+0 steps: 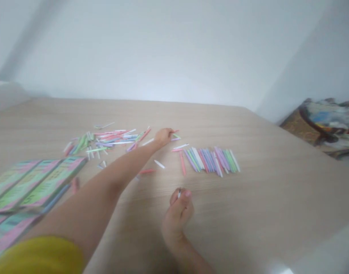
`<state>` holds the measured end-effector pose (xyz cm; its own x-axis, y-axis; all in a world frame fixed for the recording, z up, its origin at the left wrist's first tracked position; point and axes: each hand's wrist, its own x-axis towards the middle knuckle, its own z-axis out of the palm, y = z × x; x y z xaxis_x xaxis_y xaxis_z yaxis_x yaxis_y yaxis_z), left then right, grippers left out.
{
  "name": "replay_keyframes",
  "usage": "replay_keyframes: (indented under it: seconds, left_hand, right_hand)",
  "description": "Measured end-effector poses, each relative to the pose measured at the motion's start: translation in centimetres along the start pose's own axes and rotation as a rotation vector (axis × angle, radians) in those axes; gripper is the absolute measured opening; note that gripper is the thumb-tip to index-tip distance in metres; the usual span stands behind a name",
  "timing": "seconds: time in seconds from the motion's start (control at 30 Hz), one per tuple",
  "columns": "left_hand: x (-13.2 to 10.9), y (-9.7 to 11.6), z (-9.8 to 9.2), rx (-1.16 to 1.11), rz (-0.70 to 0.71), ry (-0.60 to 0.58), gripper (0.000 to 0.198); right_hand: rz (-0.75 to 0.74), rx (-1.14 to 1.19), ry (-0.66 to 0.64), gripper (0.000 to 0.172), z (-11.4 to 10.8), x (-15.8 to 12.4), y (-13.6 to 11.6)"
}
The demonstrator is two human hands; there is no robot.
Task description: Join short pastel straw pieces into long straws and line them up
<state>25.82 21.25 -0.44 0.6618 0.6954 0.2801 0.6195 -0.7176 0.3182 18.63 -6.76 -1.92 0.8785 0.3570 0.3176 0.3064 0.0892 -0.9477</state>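
My left hand [164, 136] reaches far across the wooden table [262, 182], its fingers closed on a pink stick at the edge of a loose scatter of pastel sticks [106, 140]. My right hand [178, 211] rests nearer to me, pinching a small white stick between thumb and fingers. A tidy row of pink, purple, green and white sticks [210, 160] lies side by side just beyond my right hand. A few single sticks [159, 164] lie between the two groups.
Flat pink and green printed packets [34, 182] lie at the left, overlapping toward the table's near-left edge. A patterned bundle [325, 121] sits off the table at far right. A pale wall rises behind the table.
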Motion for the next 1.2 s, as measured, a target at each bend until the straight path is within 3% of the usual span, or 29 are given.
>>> replay_keyframes:
  seconds: [0.1,0.2,0.5,0.63,0.77,0.87,0.93,1.07,1.2]
  left_hand:
    - [4.1,1.7,1.5,0.048,-0.023,-0.041,0.033]
    - [6.2,3.1,2.9,0.117,-0.062,-0.044,0.03]
    - [6.1,5.3,6.8,0.314,-0.098,-0.095,0.028]
    - [6.4,5.7,6.8,0.331,-0.061,-0.147,0.025]
    - [5.8,6.3,4.7,0.329,-0.04,-0.119,0.026]
    - [3.6,7.3,1.5,0.305,-0.029,-0.034,0.031]
    - [0.9,7.8,-1.2,0.267,-0.028,0.042,0.031]
    - [-7.0,6.6,-6.0,0.009,-0.065,0.344,0.028]
    - [-15.8,3.6,-7.4,-0.411,-0.177,0.418,0.024]
  right_hand:
    - [0.118,0.053,0.123,0.055,-0.5,1.7,-0.6]
    - [0.172,0.112,0.22,0.056,-1.4,2.9,-1.2]
    - [0.124,0.245,0.219,0.051,-3.5,4.1,-2.0]
    - [0.069,0.223,0.23,0.05,-4.2,4.5,-2.3]
    - [0.03,0.136,0.212,0.05,-4.7,4.7,-2.0]
    - [0.015,0.089,0.204,0.05,-4.5,4.2,-1.5]
    - [0.003,0.1,0.165,0.049,-3.9,3.4,-0.9]
    - [-0.037,0.06,0.045,0.044,-2.3,1.5,1.0]
    - [-0.194,-0.132,-0.054,0.045,-1.2,-0.2,2.5]
